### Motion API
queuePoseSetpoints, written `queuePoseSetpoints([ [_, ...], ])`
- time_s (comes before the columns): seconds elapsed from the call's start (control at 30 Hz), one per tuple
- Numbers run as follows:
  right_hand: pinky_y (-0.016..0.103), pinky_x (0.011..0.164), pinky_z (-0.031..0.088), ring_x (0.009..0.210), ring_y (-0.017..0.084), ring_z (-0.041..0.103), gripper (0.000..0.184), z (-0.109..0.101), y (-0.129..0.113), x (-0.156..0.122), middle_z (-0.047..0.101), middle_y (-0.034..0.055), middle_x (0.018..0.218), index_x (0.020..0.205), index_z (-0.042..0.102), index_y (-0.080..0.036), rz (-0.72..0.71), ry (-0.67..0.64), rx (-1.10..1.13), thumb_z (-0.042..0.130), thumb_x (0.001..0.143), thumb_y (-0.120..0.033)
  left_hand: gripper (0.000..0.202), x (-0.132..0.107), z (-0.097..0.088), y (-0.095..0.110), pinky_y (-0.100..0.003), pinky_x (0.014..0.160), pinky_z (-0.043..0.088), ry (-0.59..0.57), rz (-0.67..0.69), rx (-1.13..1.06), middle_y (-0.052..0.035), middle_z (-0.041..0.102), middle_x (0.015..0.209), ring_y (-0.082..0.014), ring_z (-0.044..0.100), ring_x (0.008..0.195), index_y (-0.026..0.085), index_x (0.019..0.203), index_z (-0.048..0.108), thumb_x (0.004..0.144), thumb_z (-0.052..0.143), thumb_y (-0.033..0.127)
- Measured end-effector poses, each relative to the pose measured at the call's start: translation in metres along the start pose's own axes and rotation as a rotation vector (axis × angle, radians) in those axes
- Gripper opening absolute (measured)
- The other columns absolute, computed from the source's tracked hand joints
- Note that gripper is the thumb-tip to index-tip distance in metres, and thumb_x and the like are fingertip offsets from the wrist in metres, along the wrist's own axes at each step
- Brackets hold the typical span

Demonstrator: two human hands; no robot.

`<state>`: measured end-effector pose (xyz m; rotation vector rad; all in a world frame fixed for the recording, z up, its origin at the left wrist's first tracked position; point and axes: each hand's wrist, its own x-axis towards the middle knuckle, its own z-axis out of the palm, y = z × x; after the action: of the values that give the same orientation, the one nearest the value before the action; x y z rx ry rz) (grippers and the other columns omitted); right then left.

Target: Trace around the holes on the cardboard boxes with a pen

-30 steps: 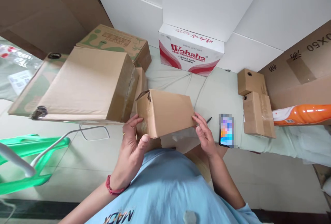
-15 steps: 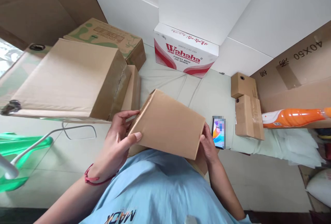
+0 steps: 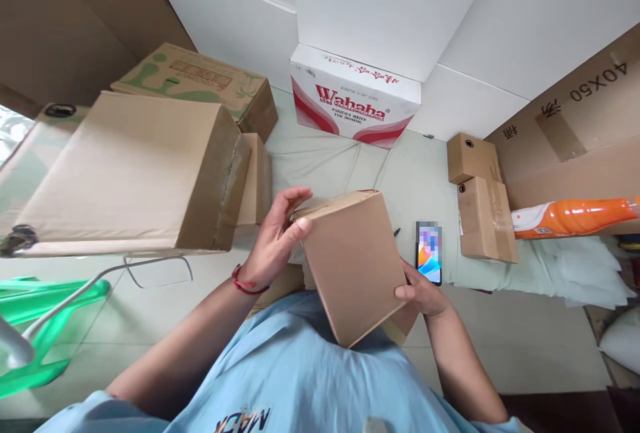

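Note:
A plain brown cardboard box (image 3: pixel 353 263) is held tilted in front of my blue shirt, one broad face toward me. My left hand (image 3: pixel 283 236), with a red cord bracelet at the wrist, grips its upper left corner, thumb on the near face and fingers by the top edge. On the right side, my right hand (image 3: pixel 420 289) holds the box with the thumb on the near face; its other fingers are mostly hidden behind the box. A phone (image 3: pixel 429 253) with a lit screen lies just right of the box.
Large cardboard boxes (image 3: pixel 125 173) crowd the left. A white and red Wahaba carton (image 3: pixel 355 96) stands at the back wall. Two small boxes (image 3: pixel 485 219) and an orange bottle (image 3: pixel 575 216) are at the right. A green plastic stool (image 3: pixel 50 326) stands lower left.
The box has turned between my hands, its top edge now tilted up to the right. My left hand moved right and up with it; my right hand slid lower along its side.

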<state>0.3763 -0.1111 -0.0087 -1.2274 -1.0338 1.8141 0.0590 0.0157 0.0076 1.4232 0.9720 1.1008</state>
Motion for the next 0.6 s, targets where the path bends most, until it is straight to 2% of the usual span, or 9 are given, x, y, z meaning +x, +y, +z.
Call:
queuePoseSetpoints([
  [0.07,0.055,0.099,0.063,0.119,0.036,0.077,0.076,0.003,0.0,0.005,0.081,0.0137,0.126,0.142,0.07,-0.021,0.039,0.105,0.042,0.081,0.078,-0.061,0.054,-0.01,0.005,-0.02,-0.044,0.116,0.056,0.168,0.026,0.003,-0.0147,0.058,0.158,-0.0292,0.055,0.151,0.027,0.146,0.053,0.108,0.047,0.064],
  [0.13,0.057,0.1,0.063,0.119,0.038,0.077,0.07,0.003,-0.005,0.014,0.083,0.0134,0.119,0.133,0.075,-0.02,0.063,0.206,0.085,0.076,0.077,-0.063,0.043,-0.023,0.004,-0.042,-0.042,0.113,0.058,0.25,0.037,0.155,-0.0143,0.06,0.153,-0.0261,0.059,0.146,0.026,0.143,0.054,0.112,0.045,0.054],
  [0.23,0.058,0.105,0.062,0.126,0.038,0.074,0.065,0.005,-0.032,0.038,0.084,0.0119,0.117,0.126,0.076,-0.022,0.031,0.327,0.161,0.072,0.078,-0.066,0.021,-0.037,-0.007,-0.077,-0.042,0.103,0.06,0.164,0.141,0.621,-0.0107,0.073,0.121,-0.0251,0.071,0.119,0.022,0.114,0.066,0.11,0.054,0.039],
  [0.3,0.056,0.108,0.061,0.131,0.037,0.071,0.061,0.015,-0.063,0.062,0.083,0.01,0.122,0.127,0.075,-0.025,-0.029,0.312,0.202,0.073,0.081,-0.064,0.019,-0.04,-0.014,-0.098,-0.041,0.094,0.06,0.103,0.194,0.754,-0.0073,0.074,0.099,-0.0243,0.072,0.101,0.022,0.094,0.067,0.106,0.055,0.031],
  [0.37,0.055,0.11,0.061,0.137,0.034,0.068,0.057,0.035,-0.101,0.09,0.08,0.0078,0.131,0.131,0.072,-0.028,-0.11,0.215,0.223,0.074,0.085,-0.062,0.022,-0.041,-0.015,-0.115,-0.041,0.089,0.059,0.079,0.224,0.815,-0.0077,0.074,0.092,-0.0255,0.072,0.096,0.022,0.085,0.067,0.103,0.056,0.028],
  [0.43,0.054,0.112,0.061,0.141,0.032,0.065,0.057,0.063,-0.141,0.12,0.075,0.0051,0.141,0.135,0.068,-0.031,-0.183,0.096,0.206,0.072,0.089,-0.064,0.019,-0.042,-0.011,-0.125,-0.043,0.089,0.057,0.081,0.247,0.899,-0.0111,0.075,0.096,-0.0293,0.071,0.1,0.022,0.084,0.068,0.1,0.059,0.025],
  [0.5,0.053,0.113,0.061,0.146,0.031,0.06,0.058,0.095,-0.178,0.152,0.068,0.0023,0.149,0.139,0.063,-0.033,-0.254,0.032,0.162,0.069,0.093,-0.066,0.014,-0.043,-0.005,-0.13,-0.046,0.088,0.055,0.097,0.263,0.984,-0.0139,0.075,0.101,-0.0327,0.069,0.103,0.021,0.085,0.07,0.096,0.063,0.022],
  [0.6,0.05,0.11,0.06,0.157,0.028,0.047,0.056,0.139,-0.221,0.202,0.056,0.0,0.157,0.15,0.051,-0.031,-0.351,-0.007,0.069,0.051,0.104,-0.064,0.009,-0.046,0.0,-0.131,-0.045,0.086,0.053,0.102,0.295,1.071,-0.0142,0.075,0.102,-0.033,0.069,0.104,0.02,0.087,0.072,0.094,0.066,0.019],
])
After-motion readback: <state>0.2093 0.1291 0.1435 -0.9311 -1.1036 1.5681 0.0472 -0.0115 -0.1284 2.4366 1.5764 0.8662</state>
